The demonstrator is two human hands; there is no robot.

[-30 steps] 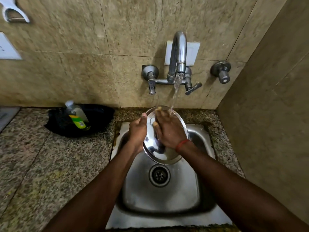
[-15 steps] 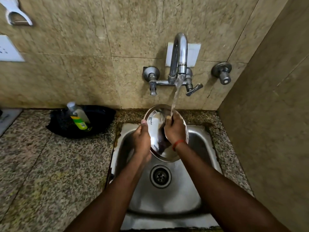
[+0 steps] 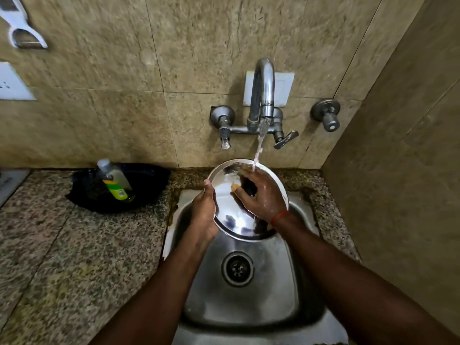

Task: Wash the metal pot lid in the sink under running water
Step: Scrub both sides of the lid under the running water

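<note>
A round shiny metal pot lid (image 3: 236, 220) is held tilted over the back of the steel sink (image 3: 249, 305). My left hand (image 3: 202, 215) grips its left rim, thumb on the edge. My right hand (image 3: 261, 195), with a red band on the wrist, lies spread flat on the lid's face, fingers apart. Water runs from the chrome tap (image 3: 262, 93) in a thin stream onto the lid's upper rim and my right fingers. A dark knob on the lid shows between my right fingers.
A dish-soap bottle (image 3: 115, 181) leans in a black bowl (image 3: 146, 188) on the speckled granite counter (image 3: 62, 245) left of the sink. The drain (image 3: 237, 269) lies below the lid. A tiled wall closes in at the right, with a separate valve (image 3: 327, 115) behind.
My right hand has slid over the lid's face, from curled near the top rim to spread flat across the centre. The lid faces me more fully. My left hand keeps its grip.
</note>
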